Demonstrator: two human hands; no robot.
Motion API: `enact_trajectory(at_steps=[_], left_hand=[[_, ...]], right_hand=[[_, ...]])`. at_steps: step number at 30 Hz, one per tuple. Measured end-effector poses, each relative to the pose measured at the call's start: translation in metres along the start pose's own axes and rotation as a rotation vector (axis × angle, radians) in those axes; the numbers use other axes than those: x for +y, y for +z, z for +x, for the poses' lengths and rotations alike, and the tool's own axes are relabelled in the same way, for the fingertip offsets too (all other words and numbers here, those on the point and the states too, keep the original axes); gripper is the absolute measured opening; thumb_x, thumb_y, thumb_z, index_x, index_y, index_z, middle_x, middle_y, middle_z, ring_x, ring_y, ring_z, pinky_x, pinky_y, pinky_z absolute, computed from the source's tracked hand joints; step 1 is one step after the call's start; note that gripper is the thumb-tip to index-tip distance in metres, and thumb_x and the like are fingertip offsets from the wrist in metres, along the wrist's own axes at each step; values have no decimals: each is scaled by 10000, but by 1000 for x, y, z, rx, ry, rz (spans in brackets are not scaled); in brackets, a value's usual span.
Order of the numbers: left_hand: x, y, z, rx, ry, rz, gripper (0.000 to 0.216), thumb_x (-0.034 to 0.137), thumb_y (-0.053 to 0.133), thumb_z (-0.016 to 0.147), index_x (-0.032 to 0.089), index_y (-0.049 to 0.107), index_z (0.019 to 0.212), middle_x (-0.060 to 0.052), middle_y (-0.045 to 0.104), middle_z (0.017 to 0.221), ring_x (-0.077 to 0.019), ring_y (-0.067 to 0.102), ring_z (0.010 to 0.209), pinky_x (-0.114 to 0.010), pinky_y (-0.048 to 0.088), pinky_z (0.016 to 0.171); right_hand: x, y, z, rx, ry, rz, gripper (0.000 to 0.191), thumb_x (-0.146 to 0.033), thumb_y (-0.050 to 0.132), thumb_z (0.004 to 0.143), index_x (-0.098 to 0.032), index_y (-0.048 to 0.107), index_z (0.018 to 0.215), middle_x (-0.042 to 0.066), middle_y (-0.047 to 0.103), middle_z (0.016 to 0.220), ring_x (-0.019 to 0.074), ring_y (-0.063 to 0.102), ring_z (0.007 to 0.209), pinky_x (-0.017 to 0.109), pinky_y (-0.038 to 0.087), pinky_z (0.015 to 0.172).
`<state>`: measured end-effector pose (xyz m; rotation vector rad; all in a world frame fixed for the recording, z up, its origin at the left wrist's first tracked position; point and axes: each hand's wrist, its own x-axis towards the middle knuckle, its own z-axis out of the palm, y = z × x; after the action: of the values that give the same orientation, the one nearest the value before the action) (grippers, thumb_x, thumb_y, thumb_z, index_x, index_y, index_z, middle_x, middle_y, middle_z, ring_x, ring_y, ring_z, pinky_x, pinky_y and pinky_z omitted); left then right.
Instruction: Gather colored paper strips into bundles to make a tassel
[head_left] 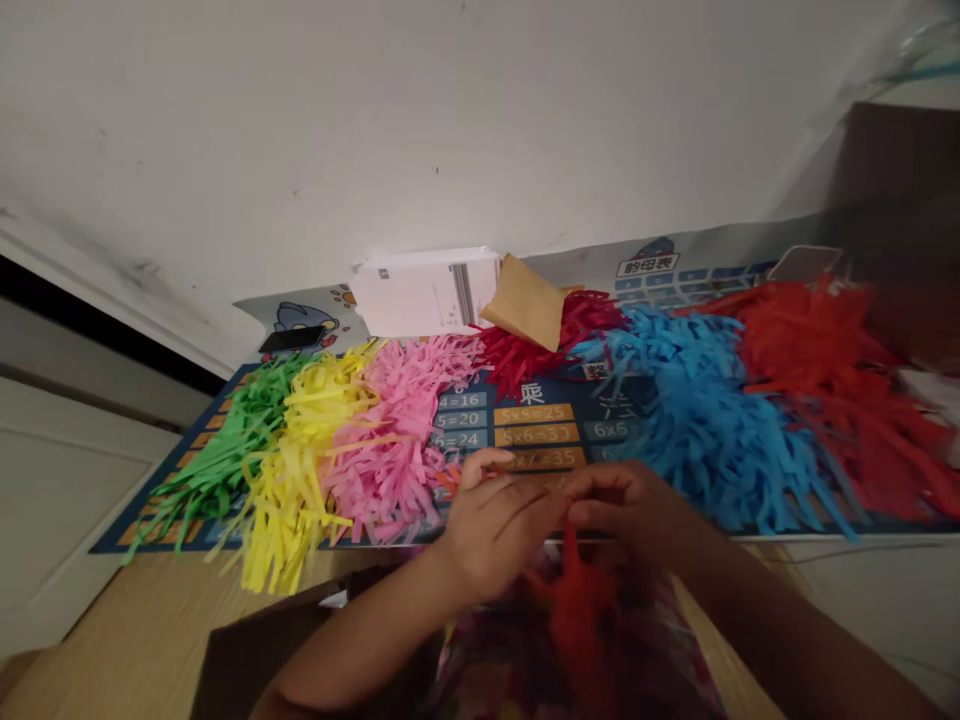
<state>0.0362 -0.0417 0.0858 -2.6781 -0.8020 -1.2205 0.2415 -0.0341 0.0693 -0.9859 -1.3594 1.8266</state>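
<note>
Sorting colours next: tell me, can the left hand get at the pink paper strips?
Probably yes. The left hand sits just beside the pink paper strips, with nothing between them, though its fingers pinch a red strip.

blue printed multiplication mat (570,400) on the bench | reads "4=16", "5=20", "6=24", "5×5=25", "35" | other print too blurred

Head cam, looks fwd/down, close over hands at desk edge.

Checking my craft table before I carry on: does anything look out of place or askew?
Mostly orderly piles. The yellow strips spill past the mat edge onto the wood, and a brown envelope lies tilted over the dark red strips.
</note>
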Motion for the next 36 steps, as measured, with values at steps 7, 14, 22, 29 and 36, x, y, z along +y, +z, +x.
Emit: enact_trajectory(at_steps=[7,14,22,29,36], left_hand=[[8,35,-3,71,-327,-232,135,218,552,959,207,687,959,-13,774,849,-137,715,772,-356,503,982],[7,52,-2,101,-453,-411,119,215,618,920,178,730,915,-47,779,847,-162,723,799,-320,554,881],[13,59,2,171,-510,-476,133,184,599,893,177,729,870,-55,762,796,-165,712,765,-318,557,844],[1,59,-3,183,-863,-878,109,257,674,876,189,731,813,-44,753,799,-151,691,765,-252,528,725],[-5,60,3,162,-1339,-1633,407,476,821,702,180,560,804,67,573,584,-52,440,421,-190,424,457]], right_hand=[[22,1,-8,311,-62,68,298,-472,801,694,-196,701,649,13,669,661,154,606,622,265,510,620],[37,-9,-8,391,-187,-59,271,-442,770,755,-201,698,654,19,650,687,152,596,646,246,493,609],[47,-5,-4,561,-266,-186,129,-347,751,790,-227,712,816,11,650,817,158,613,717,261,502,646],[14,-61,17,693,-359,-849,195,-334,588,908,-220,713,812,41,693,850,191,645,814,306,508,758],[-12,-163,86,537,156,-1492,187,-151,608,856,-220,772,915,67,754,989,231,685,927,296,488,799]])
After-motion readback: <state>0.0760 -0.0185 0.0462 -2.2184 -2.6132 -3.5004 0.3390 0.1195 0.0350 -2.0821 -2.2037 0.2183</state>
